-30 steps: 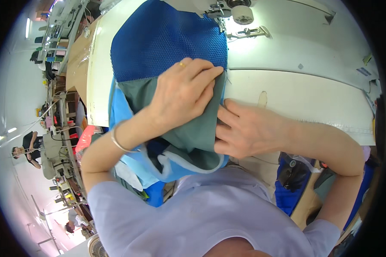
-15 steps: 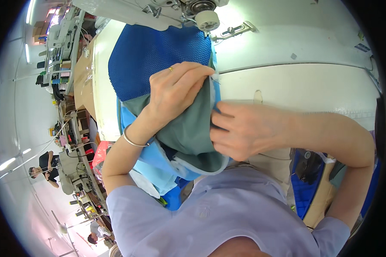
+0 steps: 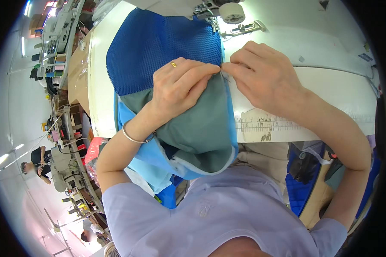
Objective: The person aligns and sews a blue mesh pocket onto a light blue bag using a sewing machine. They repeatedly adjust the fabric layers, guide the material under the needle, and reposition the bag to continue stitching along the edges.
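Observation:
A layered piece of blue mesh (image 3: 161, 40), grey-green cloth (image 3: 197, 137) and light-blue fabric (image 3: 139, 152) lies below the sewing machine's presser foot area (image 3: 214, 23) and hangs over the table's front edge. My left hand (image 3: 178, 88), wearing a ring, lies closed over it, pinching the right edge where mesh meets green cloth. My right hand (image 3: 263, 77) is beside it, thumb and index fingertips closed at that same edge, other fingers curled. A short dark thread shows under the fingertips. Exactly what small bit the fingertips hold is hidden.
The white table (image 3: 343, 81) has a printed scale along its front. A metal guide (image 3: 248, 28) sits right of the needle area. Cardboard (image 3: 77, 81) is at left. Machines on racks (image 3: 62, 171) and two people (image 3: 40, 165) are farther left. A blue item (image 3: 298, 192) lies below the table.
My right hand has moved up from the lower right edge of the fabric to meet my left fingertips. The green cloth lies flatter, with its light-blue border showing along the right.

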A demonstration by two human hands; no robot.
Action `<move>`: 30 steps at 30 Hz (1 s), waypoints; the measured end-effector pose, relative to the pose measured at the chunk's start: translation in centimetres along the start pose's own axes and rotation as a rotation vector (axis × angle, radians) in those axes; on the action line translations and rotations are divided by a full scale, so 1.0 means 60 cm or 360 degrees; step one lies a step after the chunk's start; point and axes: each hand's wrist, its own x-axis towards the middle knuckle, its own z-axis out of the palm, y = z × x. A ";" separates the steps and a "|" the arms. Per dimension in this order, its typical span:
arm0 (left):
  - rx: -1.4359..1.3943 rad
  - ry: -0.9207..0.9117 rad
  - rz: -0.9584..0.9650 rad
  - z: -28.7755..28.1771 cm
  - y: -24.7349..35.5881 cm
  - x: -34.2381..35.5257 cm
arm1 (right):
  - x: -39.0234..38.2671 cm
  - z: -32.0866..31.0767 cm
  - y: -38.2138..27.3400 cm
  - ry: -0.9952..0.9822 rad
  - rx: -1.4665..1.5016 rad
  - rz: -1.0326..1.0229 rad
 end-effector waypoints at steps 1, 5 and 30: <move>0.0012 0.0001 0.0019 -0.001 0.001 0.000 | 0.000 0.001 0.001 0.0013 -0.0007 -0.0007; 0.0020 -0.0033 -0.0033 -0.006 0.002 -0.008 | 0.002 0.001 0.000 -0.0037 -0.0064 0.0018; -0.0103 -0.0275 0.0217 -0.008 -0.047 -0.014 | 0.016 -0.022 0.010 -0.0303 -0.0240 -0.0160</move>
